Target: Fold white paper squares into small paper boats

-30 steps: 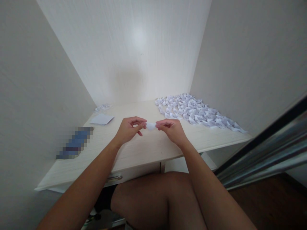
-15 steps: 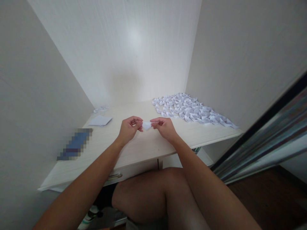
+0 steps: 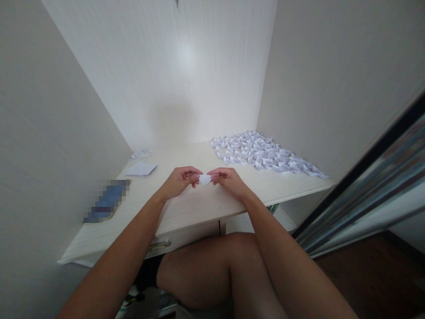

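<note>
A small white folded paper [image 3: 205, 179] is held between my two hands, just above the middle of the white desk [image 3: 195, 208]. The fingertips of my left hand [image 3: 182, 180] pinch its left end. My right hand [image 3: 227, 180] pinches the right end, with its thumb and index finger on the paper. A downward point shows between the hands. The ends of the paper are hidden by my fingers.
Many folded white paper pieces [image 3: 262, 153] spread over the desk's back right. Flat white sheets [image 3: 140, 169] lie at the left, with small paper pieces [image 3: 142, 153] behind them. A blurred blue object [image 3: 108, 201] rests near the left wall.
Both hands have come slightly closer together and sit a little lower in view, with the paper still between them. The camera view has shifted slightly.
</note>
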`<act>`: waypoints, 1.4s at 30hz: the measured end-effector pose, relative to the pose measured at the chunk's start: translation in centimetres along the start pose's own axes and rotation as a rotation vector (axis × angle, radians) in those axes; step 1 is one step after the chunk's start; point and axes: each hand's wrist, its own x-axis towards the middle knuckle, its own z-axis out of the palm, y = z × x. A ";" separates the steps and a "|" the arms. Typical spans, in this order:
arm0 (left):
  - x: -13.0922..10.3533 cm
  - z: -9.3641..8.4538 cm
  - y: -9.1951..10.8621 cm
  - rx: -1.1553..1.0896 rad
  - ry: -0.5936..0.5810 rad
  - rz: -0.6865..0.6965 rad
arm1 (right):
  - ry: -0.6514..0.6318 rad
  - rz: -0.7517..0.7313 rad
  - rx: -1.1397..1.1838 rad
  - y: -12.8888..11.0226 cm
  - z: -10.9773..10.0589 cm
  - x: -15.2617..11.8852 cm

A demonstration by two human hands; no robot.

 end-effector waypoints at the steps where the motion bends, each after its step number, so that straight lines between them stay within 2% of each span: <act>1: 0.0 0.0 0.1 0.017 -0.009 0.009 | -0.016 0.003 0.008 0.0 -0.1 -0.1; 10: -0.4 0.2 0.3 0.175 -0.047 0.065 | -0.160 0.010 0.069 -0.2 -0.9 -0.3; 16: -0.7 0.6 0.7 0.223 0.026 0.155 | -0.152 -0.013 0.105 -0.8 -0.9 -0.3; 27: -0.9 1.8 1.6 0.185 0.085 0.285 | -0.128 0.049 0.230 -0.6 -0.6 -0.7; 38: -1.0 1.7 1.5 0.228 0.100 0.262 | -0.216 0.132 0.348 -1.2 -0.6 -1.0; 42: -1.1 1.7 1.7 0.237 0.059 0.260 | -0.269 0.184 0.364 -1.4 -0.7 -1.1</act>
